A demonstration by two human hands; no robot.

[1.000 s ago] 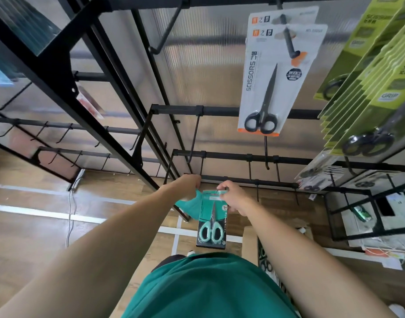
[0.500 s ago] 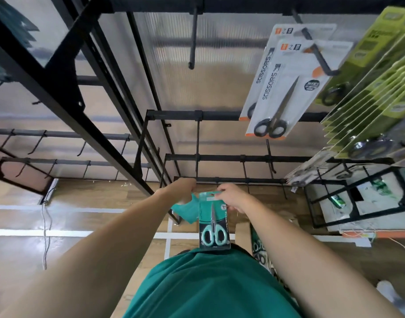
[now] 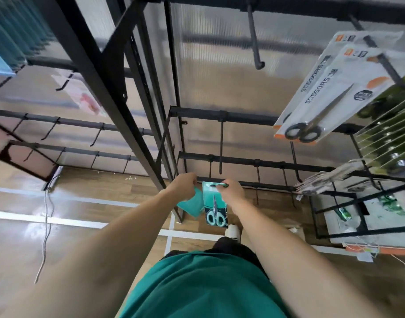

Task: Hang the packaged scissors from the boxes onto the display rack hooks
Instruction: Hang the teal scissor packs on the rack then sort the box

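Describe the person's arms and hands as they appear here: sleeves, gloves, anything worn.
Both forearms are bare, with no sleeve in view. The left hand and right hand wear no gloves; no watch, ring or band shows on either. A green shirt covers the torso below them.

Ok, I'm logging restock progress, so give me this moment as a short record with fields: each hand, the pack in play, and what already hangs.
right hand: pinches the top of the teal scissors pack at a low hook
left hand: holds more teal packs
pack state: whether it is on the hook cannot be told
already hung: white scissors packs, upper right
empty: top hook
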